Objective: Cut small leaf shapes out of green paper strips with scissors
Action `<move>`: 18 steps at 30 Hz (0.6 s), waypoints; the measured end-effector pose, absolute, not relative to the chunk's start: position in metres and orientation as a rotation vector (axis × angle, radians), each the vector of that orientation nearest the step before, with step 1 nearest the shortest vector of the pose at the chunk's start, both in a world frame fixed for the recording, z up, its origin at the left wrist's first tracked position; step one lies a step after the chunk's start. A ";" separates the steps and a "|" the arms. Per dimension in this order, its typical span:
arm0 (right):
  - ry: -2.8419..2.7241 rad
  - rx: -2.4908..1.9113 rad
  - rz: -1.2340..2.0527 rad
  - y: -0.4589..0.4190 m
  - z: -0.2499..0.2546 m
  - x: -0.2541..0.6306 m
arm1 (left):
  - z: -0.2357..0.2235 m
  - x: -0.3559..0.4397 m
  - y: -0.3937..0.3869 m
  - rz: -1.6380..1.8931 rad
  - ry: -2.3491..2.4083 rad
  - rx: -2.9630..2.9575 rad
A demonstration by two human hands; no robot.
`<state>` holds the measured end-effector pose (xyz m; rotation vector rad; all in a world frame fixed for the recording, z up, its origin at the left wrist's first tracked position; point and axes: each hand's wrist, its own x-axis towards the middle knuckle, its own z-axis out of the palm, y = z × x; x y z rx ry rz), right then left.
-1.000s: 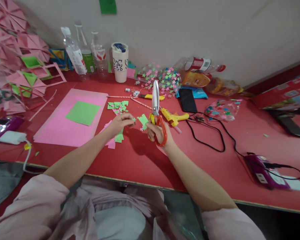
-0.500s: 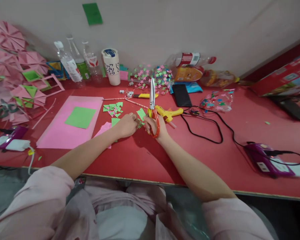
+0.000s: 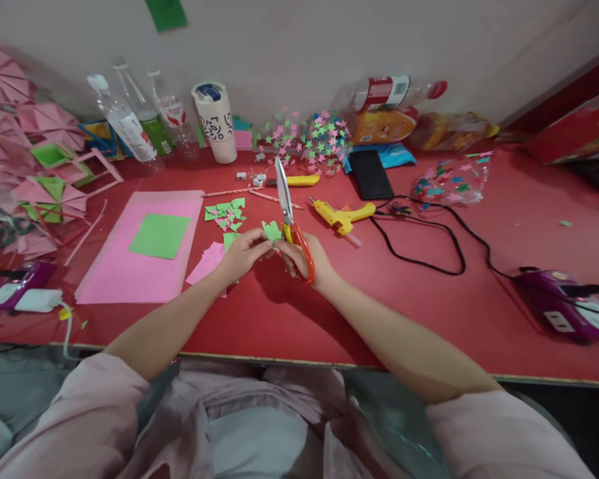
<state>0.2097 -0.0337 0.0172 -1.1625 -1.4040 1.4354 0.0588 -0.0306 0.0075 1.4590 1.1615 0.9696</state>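
Note:
My right hand (image 3: 315, 258) is closed round a pair of scissors (image 3: 285, 191), its fingers through the orange and yellow handles and the blades pointing up and away. My left hand (image 3: 244, 255) pinches a small piece of green paper (image 3: 271, 231) with a notched upper edge. The fingertips of both hands meet just below that paper, so its lower part is hidden. Beside my left hand lie small green and pink paper cuttings (image 3: 225, 214) and a stack of pink paper pieces (image 3: 207, 261).
Pink sheets (image 3: 114, 279) carry a green square (image 3: 160, 235) at the left. A yellow glue gun (image 3: 342, 214) and its black cord lie right of my hands. Behind are a yellow cutter (image 3: 302, 180), a phone (image 3: 371, 174), a tumbler (image 3: 215, 126) and several bottles.
The green paper has turned and now sits upright between my fingertips. The scissors have tilted to the left, and my hands have come together. The whole view has shifted slightly.

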 end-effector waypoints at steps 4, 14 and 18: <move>-1.441 -1.171 1.413 -0.036 0.018 0.209 | 0.008 0.051 -0.030 0.934 1.135 1.366; -1.489 -1.164 1.350 -0.040 0.020 0.206 | 0.013 0.053 -0.030 0.968 1.089 1.343; -1.491 -1.166 1.341 -0.039 0.020 0.206 | 0.017 0.058 -0.029 0.924 1.045 1.271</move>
